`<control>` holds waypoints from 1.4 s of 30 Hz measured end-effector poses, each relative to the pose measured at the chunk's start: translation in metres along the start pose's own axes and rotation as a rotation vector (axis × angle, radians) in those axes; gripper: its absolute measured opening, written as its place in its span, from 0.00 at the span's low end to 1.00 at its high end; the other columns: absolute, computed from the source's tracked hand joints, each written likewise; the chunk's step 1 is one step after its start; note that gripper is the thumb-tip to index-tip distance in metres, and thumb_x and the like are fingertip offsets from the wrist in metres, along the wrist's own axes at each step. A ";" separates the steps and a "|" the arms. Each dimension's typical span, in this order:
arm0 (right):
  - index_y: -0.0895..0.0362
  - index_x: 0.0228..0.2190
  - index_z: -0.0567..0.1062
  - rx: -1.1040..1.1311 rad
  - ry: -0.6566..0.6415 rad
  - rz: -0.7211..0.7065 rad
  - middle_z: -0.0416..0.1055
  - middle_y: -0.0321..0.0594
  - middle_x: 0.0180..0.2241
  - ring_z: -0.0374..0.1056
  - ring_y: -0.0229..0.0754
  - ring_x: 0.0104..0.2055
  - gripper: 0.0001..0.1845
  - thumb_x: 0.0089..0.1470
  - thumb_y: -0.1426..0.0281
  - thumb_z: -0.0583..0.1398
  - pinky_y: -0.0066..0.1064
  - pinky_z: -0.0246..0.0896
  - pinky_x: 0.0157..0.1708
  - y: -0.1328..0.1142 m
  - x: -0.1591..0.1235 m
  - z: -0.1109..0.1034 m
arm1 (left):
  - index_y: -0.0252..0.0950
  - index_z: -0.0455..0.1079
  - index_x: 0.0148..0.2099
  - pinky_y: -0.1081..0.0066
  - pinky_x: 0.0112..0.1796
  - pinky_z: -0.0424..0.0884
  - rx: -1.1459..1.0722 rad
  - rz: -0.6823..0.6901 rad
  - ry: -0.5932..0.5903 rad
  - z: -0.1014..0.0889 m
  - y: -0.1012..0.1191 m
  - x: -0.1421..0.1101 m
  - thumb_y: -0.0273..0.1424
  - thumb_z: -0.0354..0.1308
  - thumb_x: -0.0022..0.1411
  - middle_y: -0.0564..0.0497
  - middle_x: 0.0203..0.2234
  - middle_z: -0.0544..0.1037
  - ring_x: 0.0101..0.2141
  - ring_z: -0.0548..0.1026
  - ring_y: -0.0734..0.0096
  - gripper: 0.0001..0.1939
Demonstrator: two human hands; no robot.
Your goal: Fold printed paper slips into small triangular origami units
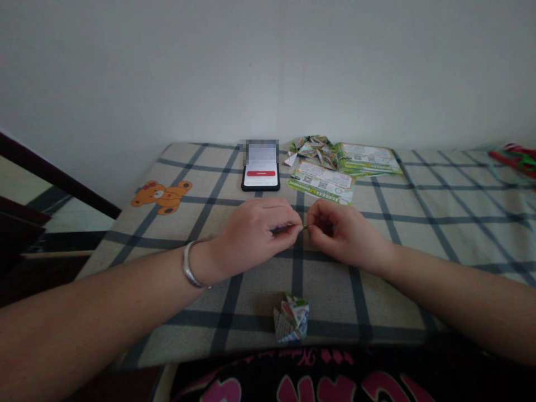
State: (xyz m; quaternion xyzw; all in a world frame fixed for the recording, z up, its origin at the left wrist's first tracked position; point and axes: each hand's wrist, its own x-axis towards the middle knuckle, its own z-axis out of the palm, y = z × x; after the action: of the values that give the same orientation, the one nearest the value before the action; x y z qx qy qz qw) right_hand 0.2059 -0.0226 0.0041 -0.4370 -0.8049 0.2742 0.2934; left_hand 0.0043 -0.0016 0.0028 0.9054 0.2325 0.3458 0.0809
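Note:
My left hand (262, 226), with a silver bangle at its wrist, is closed in a pinch over the middle of the table. Facing it, my right hand (345, 231) pinches thumb against fingertips. Between the two pinches runs a thin piece of paper (305, 227), seen edge-on with a bit of green; the fingers hide most of it. Nearer to me, a folded paper piece (292, 318) with printed white and green faces stands at the table's front edge. Beyond my right hand lies a printed green-and-white paper card (321, 181).
At the back are a phone (262, 173) with a lit screen, a cluster of folded paper pieces (314, 151) and a stack of printed cards (368, 158). A checked cloth (218, 223) covers the table, with a bear picture (161, 195) at left. Red-and-green material (517, 159) lies far right.

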 end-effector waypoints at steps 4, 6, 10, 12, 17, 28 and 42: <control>0.56 0.28 0.68 0.025 -0.004 0.006 0.65 0.30 0.21 0.60 0.31 0.22 0.02 0.48 0.74 0.57 0.24 0.54 0.20 0.000 0.001 0.000 | 0.34 0.70 0.32 0.74 0.35 0.68 -0.025 -0.003 0.007 0.000 -0.001 -0.001 0.23 0.56 0.61 0.53 0.28 0.75 0.31 0.72 0.75 0.05; 0.57 0.28 0.68 0.039 -0.004 0.006 0.65 0.30 0.21 0.60 0.32 0.21 0.02 0.48 0.74 0.57 0.24 0.54 0.20 0.001 0.001 0.000 | 0.34 0.70 0.33 0.74 0.35 0.68 -0.037 -0.011 0.010 0.001 -0.002 -0.001 0.23 0.56 0.61 0.52 0.28 0.75 0.32 0.72 0.75 0.05; 0.57 0.29 0.67 0.090 -0.016 0.008 0.65 0.31 0.21 0.61 0.32 0.21 0.02 0.49 0.73 0.56 0.25 0.55 0.20 0.002 0.001 0.000 | 0.34 0.71 0.32 0.74 0.36 0.68 -0.054 -0.039 0.011 0.000 -0.001 -0.001 0.22 0.56 0.61 0.53 0.28 0.75 0.32 0.72 0.75 0.05; 0.57 0.29 0.67 0.098 -0.021 0.008 0.65 0.31 0.22 0.61 0.32 0.22 0.01 0.50 0.73 0.56 0.25 0.55 0.20 0.003 0.002 0.000 | 0.34 0.70 0.32 0.74 0.35 0.67 -0.062 -0.056 0.013 0.000 0.000 0.000 0.22 0.56 0.61 0.53 0.27 0.75 0.32 0.72 0.76 0.05; 0.57 0.30 0.67 0.143 -0.033 0.019 0.66 0.32 0.23 0.62 0.33 0.23 0.02 0.50 0.73 0.55 0.26 0.56 0.21 0.005 0.003 0.000 | 0.33 0.71 0.32 0.75 0.36 0.67 -0.077 -0.061 0.019 0.000 0.000 0.000 0.22 0.57 0.61 0.53 0.28 0.74 0.32 0.71 0.76 0.05; 0.56 0.31 0.68 0.161 0.008 0.000 0.68 0.33 0.23 0.63 0.34 0.24 0.04 0.50 0.75 0.56 0.27 0.56 0.22 0.011 0.001 -0.001 | 0.34 0.71 0.33 0.74 0.37 0.67 -0.107 -0.116 0.017 -0.001 -0.001 0.000 0.23 0.57 0.61 0.53 0.28 0.74 0.33 0.71 0.76 0.05; 0.56 0.33 0.67 0.312 0.004 0.008 0.67 0.34 0.26 0.61 0.33 0.24 0.06 0.55 0.68 0.60 0.27 0.56 0.22 0.010 0.003 0.003 | 0.35 0.71 0.35 0.74 0.34 0.65 -0.191 -0.265 -0.026 -0.002 -0.003 0.003 0.27 0.56 0.63 0.55 0.29 0.74 0.32 0.71 0.76 0.04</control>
State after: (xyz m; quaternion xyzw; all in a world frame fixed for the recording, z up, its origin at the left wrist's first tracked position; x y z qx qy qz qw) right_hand 0.2082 -0.0154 -0.0039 -0.3898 -0.7502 0.3964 0.3581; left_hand 0.0033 0.0023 0.0051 0.8594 0.3149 0.3409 0.2145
